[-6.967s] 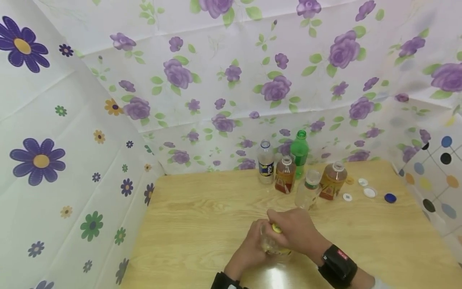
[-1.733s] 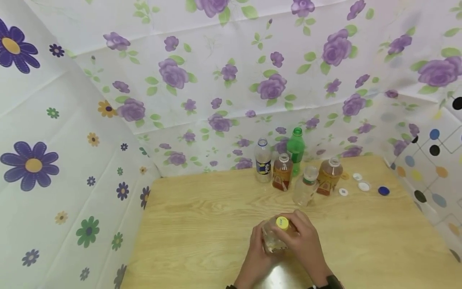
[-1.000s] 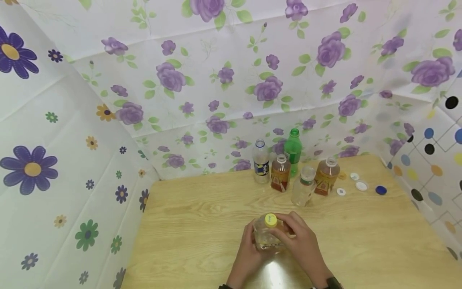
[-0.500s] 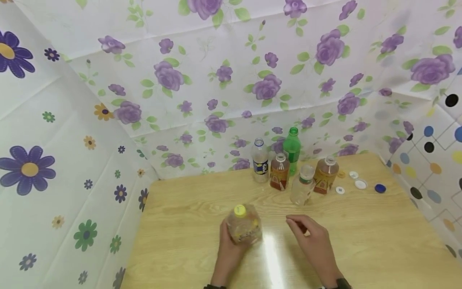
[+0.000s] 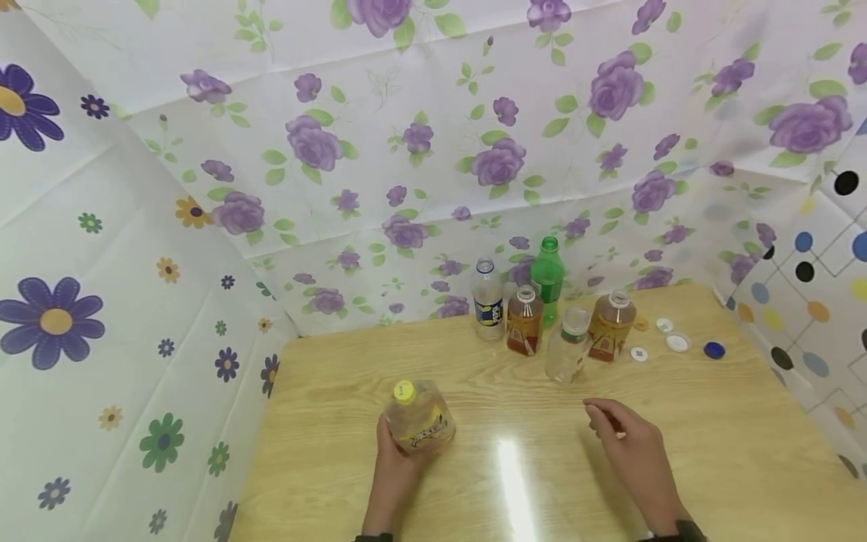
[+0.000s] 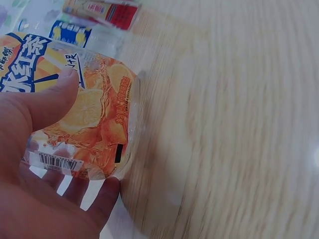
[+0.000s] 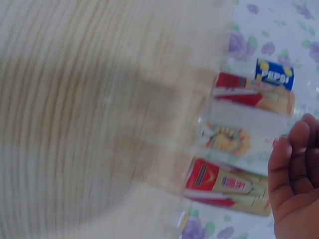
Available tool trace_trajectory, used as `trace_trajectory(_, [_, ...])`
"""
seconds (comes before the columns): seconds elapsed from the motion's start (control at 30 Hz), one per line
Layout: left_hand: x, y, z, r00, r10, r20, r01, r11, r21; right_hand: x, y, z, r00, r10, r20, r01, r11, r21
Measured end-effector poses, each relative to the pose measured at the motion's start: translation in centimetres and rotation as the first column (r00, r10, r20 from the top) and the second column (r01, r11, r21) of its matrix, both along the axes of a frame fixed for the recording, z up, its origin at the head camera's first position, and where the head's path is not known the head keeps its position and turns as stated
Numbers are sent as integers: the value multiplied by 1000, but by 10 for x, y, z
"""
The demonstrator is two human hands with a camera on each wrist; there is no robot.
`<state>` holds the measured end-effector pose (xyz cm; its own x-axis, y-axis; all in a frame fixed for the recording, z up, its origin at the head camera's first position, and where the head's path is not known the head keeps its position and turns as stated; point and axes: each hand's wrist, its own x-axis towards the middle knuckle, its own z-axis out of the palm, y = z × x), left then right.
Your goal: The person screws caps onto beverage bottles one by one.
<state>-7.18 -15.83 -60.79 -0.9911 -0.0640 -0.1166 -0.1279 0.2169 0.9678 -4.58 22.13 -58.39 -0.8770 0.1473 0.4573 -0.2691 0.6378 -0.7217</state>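
My left hand (image 5: pixel 401 461) grips a clear plastic drink bottle (image 5: pixel 428 421) low on its body, left of the table's middle. A yellow cap (image 5: pixel 404 391) sits on its neck. In the left wrist view the thumb lies across the bottle's orange, fruit-printed label (image 6: pixel 99 117), with the other fingers under it. My right hand (image 5: pixel 630 444) hovers over the table's right side, apart from the bottle, fingers loosely curled and holding nothing. Nearest to it stands an uncapped clear bottle (image 5: pixel 564 354) with a green band at the neck.
Behind stand more uncapped bottles: a clear one with a blue label (image 5: pixel 488 309), a green one (image 5: pixel 547 278) and two brownish ones, left (image 5: pixel 524 324) and right (image 5: pixel 611 327). Loose caps, including a blue cap (image 5: pixel 714 350), lie at the right. Flowered sheeting (image 5: pixel 379 188) borders the wooden table (image 5: pixel 325 421).
Both hands were on the yellow-capped bottle, the right at its cap. The right hand has let go and moved right. The left hand has carried the bottle left.
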Motion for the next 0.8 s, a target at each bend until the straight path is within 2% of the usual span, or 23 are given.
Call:
trace_trajectory(0.17, [-2, -12, 2, 998, 59, 13, -58, 998, -36, -1, 23, -1, 998, -39, 58, 37, 999, 37])
trace_trajectory(0.43, [-4, -32, 2, 995, 94, 27, -92, 993, -80, -11, 54, 3, 976, -68, 208, 54, 996, 69])
trace_trajectory(0.63, [-3, -53, 5, 994, 109, 10, -108, 991, -78, -29, 71, 7, 979, -73, 191, 55, 994, 98])
trace_trajectory(0.8, [-1, -69, 8, 990, 142, 23, -140, 987, -80, -49, 83, 11, 977, -33, 210, 30, 999, 18])
